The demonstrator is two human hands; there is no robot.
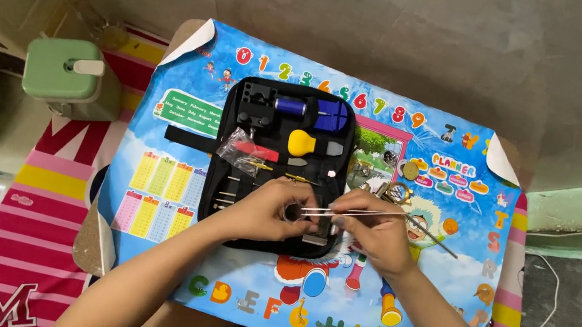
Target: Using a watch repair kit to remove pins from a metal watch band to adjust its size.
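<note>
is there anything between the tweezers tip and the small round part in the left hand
Nothing visible: the tweezers in the right hand reach straight to the small round part pinched in the left hand.

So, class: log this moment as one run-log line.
left hand: holds small round part | right hand: holds tweezers on it | below: open black tool case

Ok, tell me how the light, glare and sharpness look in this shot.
Head view: soft, even light from above, with only faint shadows under the hands, left hand and right hand; mild sheen on the glossy blue poster; the tool kit is sharp; the tweezers gleam; the frame's corners bend slightly from the wide lens.
</note>
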